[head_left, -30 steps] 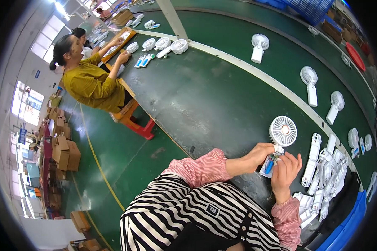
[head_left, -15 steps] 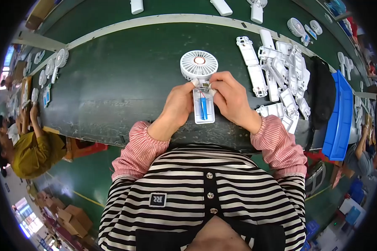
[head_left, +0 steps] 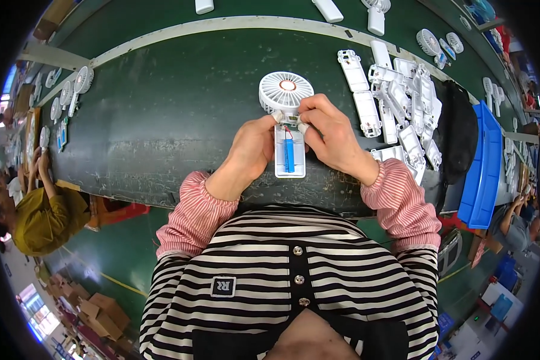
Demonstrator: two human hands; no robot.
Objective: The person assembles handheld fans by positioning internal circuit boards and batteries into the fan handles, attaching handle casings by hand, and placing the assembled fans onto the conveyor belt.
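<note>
A white handheld fan (head_left: 286, 91) lies in front of me with its round grille away from me and its handle toward me. The handle is uncovered, and a blue battery (head_left: 289, 156) with a red wire sits inside it. My left hand (head_left: 250, 147) grips the fan's left side, its covered thumb at the neck. My right hand (head_left: 333, 132) pinches at the right side of the neck, by a small circuit board (head_left: 292, 120). What exactly its fingertips hold there is hidden.
White plastic handle shells (head_left: 402, 102) form a pile on the right. Beyond them lie a black bag-like item (head_left: 460, 132) and a blue bin (head_left: 483, 162). More fans (head_left: 81, 84) stand at the far left. A raised white strip (head_left: 234, 23) borders the bench's far side; co-workers (head_left: 48, 207) sit at both sides.
Both hands stay at the fan's neck with only slight finger shifts. The battery looks turned a little, showing a wider blue face. The whole view has shifted slightly.
</note>
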